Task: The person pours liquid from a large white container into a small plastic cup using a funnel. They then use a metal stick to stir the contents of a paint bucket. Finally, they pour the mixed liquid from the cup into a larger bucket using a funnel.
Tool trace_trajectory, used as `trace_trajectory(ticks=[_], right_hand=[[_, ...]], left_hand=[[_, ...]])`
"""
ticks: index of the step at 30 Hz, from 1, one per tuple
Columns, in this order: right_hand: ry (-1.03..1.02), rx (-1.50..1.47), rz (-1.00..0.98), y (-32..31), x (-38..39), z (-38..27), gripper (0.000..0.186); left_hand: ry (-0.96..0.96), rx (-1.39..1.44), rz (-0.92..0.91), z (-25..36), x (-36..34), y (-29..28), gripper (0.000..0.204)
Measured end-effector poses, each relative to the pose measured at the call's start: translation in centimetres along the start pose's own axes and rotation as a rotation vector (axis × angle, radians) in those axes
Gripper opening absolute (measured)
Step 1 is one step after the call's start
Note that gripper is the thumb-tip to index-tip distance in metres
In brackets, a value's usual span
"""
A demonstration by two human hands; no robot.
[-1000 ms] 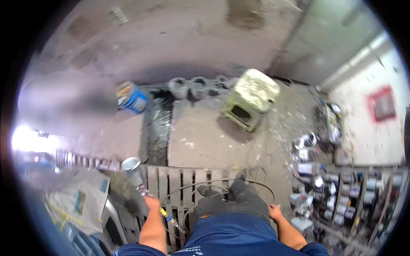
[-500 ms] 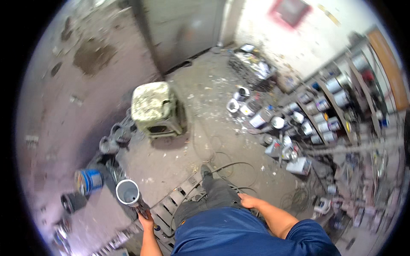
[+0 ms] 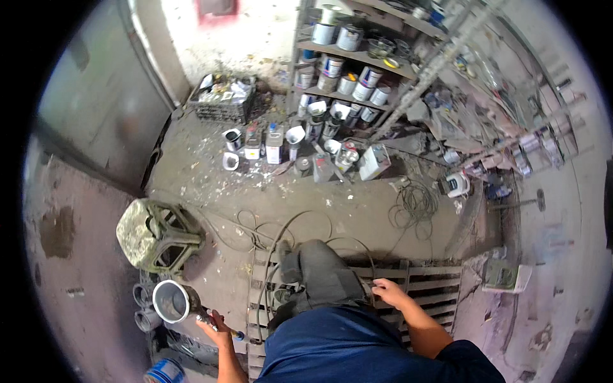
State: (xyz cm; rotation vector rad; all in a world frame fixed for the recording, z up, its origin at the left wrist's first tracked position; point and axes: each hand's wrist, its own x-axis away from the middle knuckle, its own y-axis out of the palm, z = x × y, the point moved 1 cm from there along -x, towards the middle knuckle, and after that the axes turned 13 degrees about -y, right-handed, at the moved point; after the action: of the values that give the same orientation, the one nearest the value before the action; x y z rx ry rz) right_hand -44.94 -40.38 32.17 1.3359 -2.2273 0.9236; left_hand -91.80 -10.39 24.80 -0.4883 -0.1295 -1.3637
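Note:
My left hand (image 3: 215, 325) is closed round a metal spray gun (image 3: 203, 315), whose open pale cup (image 3: 171, 300) tilts out to its left. A hose fitting shows below that hand. My right hand (image 3: 388, 291) has its fingers curled on a thin hose (image 3: 369, 258) that loops up from the slatted platform (image 3: 424, 274) beneath me. My dark-trousered legs are between my hands. Just beyond the cup, a paint-spattered plastic stool (image 3: 142, 231) stands on the floor.
Ahead are cans and jugs (image 3: 274, 143), a crate of waste (image 3: 222, 102) and shelves of tins (image 3: 345, 48). Coiled hose (image 3: 412, 210) lies at right. A grey door (image 3: 108, 96) is at upper left, a blue bucket (image 3: 163, 370) and grey pots (image 3: 145, 300) at lower left.
My view has turned steadily right, so stool, pots and bucket have shifted left and down, and the shelves now face me. My left hand still holds the spray gun.

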Motion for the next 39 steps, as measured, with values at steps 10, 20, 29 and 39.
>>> trace_trajectory(ticks=[10, 20, 29, 39], right_hand=[[0.281, -0.112, 0.161, -9.9, -1.2, 17.5, 0.033], [0.209, -0.141, 0.254, -36.7, -16.3, 24.1, 0.032], [-0.311, -0.104, 0.661, -59.8, -24.9, 8.1, 0.026], [-0.771, -0.385, 0.718, -77.0, -33.1, -15.3, 0.021]], left_hand=[[0.099, -0.082, -0.093, 8.3, 6.0, 10.3, 0.016], [0.17, -0.339, -0.068, 13.3, 14.7, 32.6, 0.026], [0.22, -0.388, -0.348, 8.5, 11.1, 44.5, 0.033], [0.051, -0.224, -0.285, 15.1, 8.0, 66.7, 0.043]])
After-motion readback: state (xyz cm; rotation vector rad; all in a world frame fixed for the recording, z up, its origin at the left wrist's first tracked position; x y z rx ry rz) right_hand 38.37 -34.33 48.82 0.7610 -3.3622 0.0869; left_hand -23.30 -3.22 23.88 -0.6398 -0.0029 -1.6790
